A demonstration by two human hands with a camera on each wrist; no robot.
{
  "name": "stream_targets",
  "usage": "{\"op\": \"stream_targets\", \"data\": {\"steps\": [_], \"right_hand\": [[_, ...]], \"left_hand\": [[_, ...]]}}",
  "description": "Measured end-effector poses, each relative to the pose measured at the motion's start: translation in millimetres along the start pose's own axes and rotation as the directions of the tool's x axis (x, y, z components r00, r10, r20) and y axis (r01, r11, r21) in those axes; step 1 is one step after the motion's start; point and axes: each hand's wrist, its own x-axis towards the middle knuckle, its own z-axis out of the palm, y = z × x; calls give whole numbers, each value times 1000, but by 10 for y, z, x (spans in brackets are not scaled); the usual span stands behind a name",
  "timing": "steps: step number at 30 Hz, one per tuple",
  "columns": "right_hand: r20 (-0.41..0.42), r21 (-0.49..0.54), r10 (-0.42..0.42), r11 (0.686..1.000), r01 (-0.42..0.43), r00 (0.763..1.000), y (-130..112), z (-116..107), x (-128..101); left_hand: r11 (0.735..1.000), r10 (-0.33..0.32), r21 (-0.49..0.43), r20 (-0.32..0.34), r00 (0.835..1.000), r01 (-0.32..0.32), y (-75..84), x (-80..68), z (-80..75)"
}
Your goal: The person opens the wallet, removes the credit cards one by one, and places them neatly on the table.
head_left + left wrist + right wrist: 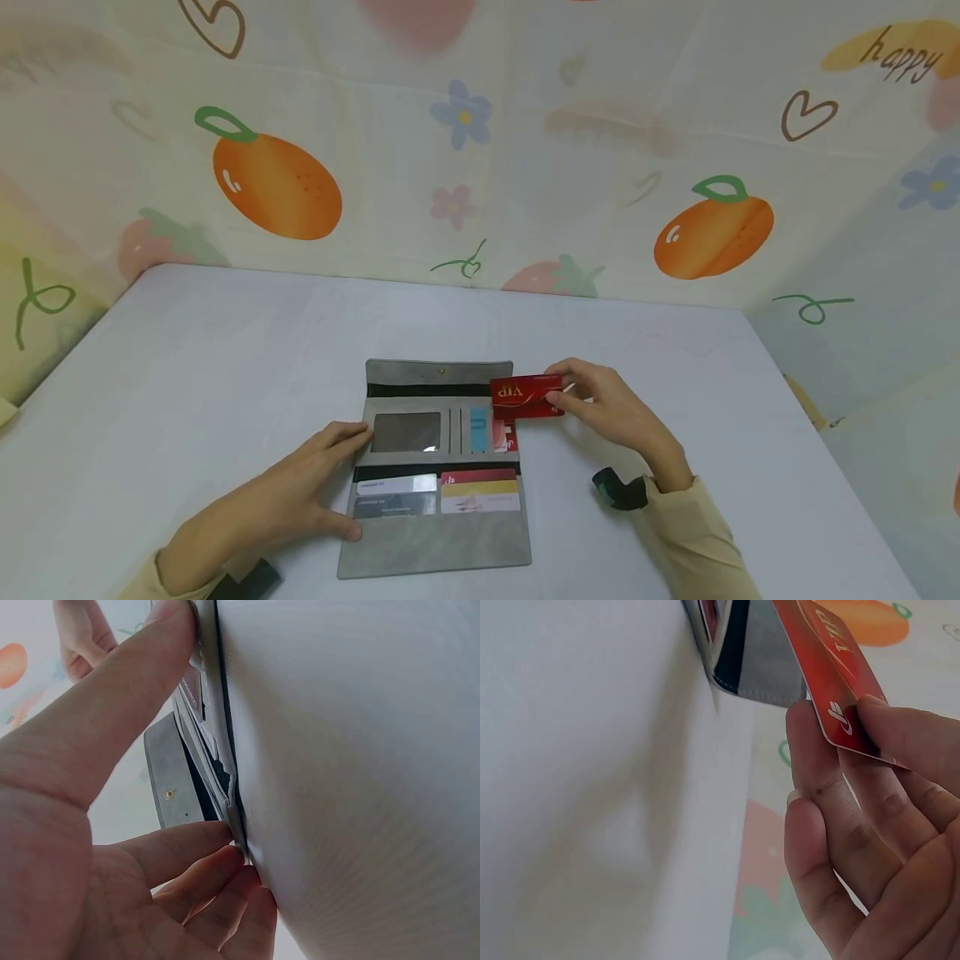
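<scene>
Right fingers [577, 367] pinch card [525, 397] (red).

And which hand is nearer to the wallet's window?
Left: the left hand touches the wallet's edge beside the window; the right hand, holding the red card, is past the opposite edge.

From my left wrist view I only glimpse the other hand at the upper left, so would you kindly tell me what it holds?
Observer: The right hand pinches a red VIP card.
Operator: Thank you; is that card inside the grey wallet?
Observer: No, the head view shows its left edge uncovered, overlapping the upper right of the wallet.
</scene>
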Motion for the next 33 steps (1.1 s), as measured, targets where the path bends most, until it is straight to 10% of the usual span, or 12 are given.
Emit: {"op": "stream_targets", "data": {"steps": [33], "right_hand": [[-212, 1, 127, 992, -129, 969, 211, -213, -54]], "left_hand": [[1000, -5, 11, -1, 1000, 5, -15, -4, 11]]}}
